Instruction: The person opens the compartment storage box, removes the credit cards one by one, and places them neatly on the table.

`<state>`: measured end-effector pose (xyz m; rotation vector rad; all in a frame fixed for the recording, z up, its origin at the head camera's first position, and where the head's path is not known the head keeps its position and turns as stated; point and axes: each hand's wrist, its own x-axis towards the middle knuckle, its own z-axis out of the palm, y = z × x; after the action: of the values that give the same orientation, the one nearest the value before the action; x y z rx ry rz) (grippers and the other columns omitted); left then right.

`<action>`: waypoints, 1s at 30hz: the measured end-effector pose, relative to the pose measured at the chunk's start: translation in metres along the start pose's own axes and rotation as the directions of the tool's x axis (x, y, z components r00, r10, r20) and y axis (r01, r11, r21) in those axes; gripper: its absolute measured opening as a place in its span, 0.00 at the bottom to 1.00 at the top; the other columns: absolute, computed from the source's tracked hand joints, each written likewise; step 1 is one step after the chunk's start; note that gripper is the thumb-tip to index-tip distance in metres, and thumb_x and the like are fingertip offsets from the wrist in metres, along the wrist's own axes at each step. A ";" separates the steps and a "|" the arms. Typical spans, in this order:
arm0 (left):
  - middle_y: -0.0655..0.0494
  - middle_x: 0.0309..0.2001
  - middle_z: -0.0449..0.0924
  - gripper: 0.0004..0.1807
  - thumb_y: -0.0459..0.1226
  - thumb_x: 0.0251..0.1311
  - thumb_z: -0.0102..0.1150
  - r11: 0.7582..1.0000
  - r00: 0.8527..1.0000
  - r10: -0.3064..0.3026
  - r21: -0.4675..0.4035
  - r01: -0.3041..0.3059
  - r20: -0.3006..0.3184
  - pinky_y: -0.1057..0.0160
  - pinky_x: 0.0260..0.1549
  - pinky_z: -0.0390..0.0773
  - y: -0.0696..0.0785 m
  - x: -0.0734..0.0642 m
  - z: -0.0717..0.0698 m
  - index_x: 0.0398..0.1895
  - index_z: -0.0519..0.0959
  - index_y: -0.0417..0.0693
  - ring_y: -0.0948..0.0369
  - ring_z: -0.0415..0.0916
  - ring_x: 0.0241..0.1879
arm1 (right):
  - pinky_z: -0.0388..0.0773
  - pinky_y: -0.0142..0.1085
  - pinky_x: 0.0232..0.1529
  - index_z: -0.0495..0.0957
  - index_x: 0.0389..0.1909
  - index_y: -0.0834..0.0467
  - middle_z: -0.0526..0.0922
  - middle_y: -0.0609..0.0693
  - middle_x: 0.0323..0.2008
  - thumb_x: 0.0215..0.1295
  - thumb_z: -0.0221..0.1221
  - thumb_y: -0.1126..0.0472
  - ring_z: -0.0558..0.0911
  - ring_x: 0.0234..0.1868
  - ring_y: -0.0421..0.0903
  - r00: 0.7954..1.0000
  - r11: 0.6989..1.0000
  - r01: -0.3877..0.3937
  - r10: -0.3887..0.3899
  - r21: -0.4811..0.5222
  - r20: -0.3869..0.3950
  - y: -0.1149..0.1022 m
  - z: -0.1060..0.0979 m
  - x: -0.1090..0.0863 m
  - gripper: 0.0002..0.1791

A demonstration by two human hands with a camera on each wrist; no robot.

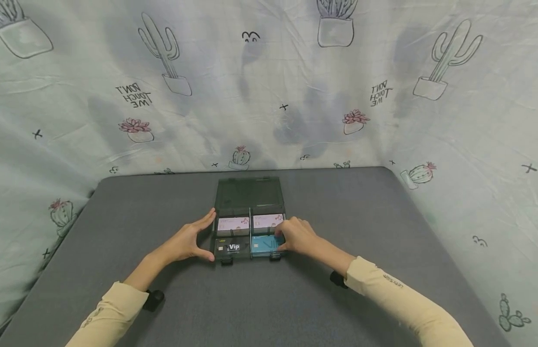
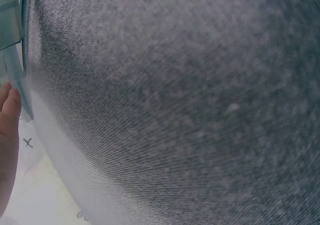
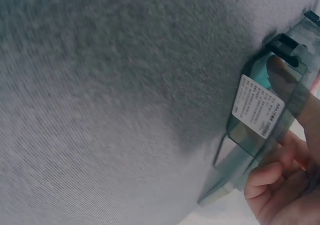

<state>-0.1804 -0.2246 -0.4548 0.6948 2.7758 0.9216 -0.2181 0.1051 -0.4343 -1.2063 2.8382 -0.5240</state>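
Observation:
A dark translucent box (image 1: 250,259) lies on the table with its lid (image 1: 250,193) folded back, away from me. Two pink cards (image 1: 233,223) fill its far compartments. A black "Vip" card (image 1: 234,246) lies in the near left one and a blue card (image 1: 262,244) in the near right one. My left hand (image 1: 188,241) rests against the box's left side, thumb and fingers spread. My right hand (image 1: 298,235) pinches the blue card by its right end. In the right wrist view, its thumb (image 3: 280,75) shows through the clear wall, inside the box.
Grey fabric covers the table (image 1: 186,308). Behind it and at both sides hangs a pale cloth (image 1: 260,96) printed with cacti. A white printed label (image 3: 258,106) is stuck on the box's outer side.

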 end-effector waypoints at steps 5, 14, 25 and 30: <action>0.37 0.74 0.43 0.67 0.51 0.33 0.77 1.000 1.000 0.008 -0.008 -0.008 -0.001 0.39 0.62 0.65 -0.002 -0.001 0.004 0.73 0.49 0.31 0.39 0.51 0.69 | 0.81 0.31 0.21 0.86 0.30 0.58 0.87 0.50 0.30 0.39 0.78 0.56 0.84 0.29 0.44 0.999 1.000 -0.020 0.020 0.022 -0.040 0.001 0.009 -0.004 0.16; 0.38 0.74 0.43 0.67 0.51 0.32 0.77 1.000 1.000 0.009 -0.002 -0.009 -0.013 0.39 0.61 0.65 -0.006 -0.002 0.007 0.73 0.48 0.33 0.39 0.51 0.69 | 0.79 0.33 0.24 0.86 0.28 0.55 0.85 0.46 0.28 0.37 0.79 0.53 0.77 0.30 0.42 0.993 0.999 -0.045 0.042 -0.017 -0.113 0.002 0.018 -0.007 0.18; 0.38 0.74 0.43 0.66 0.51 0.33 0.77 1.000 0.999 0.029 0.007 -0.029 -0.018 0.41 0.62 0.65 -0.011 -0.004 0.010 0.73 0.48 0.33 0.40 0.52 0.69 | 0.72 0.29 0.19 0.84 0.27 0.52 0.86 0.42 0.27 0.34 0.79 0.51 0.67 0.27 0.38 0.979 0.998 -0.067 0.065 -0.003 -0.193 0.002 0.026 -0.011 0.18; 0.39 0.74 0.43 0.67 0.50 0.33 0.77 1.000 1.000 0.027 0.011 -0.027 -0.016 0.40 0.62 0.64 -0.012 -0.007 0.012 0.74 0.48 0.33 0.40 0.51 0.69 | 0.71 0.30 0.23 0.83 0.25 0.52 0.85 0.41 0.25 0.33 0.80 0.54 0.68 0.28 0.39 0.971 0.994 -0.059 0.078 0.091 -0.226 0.004 0.032 -0.014 0.17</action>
<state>-0.1760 -0.2299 -0.4713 0.7315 2.7935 0.9222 -0.2064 0.1074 -0.4673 -1.0959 2.9967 -0.8203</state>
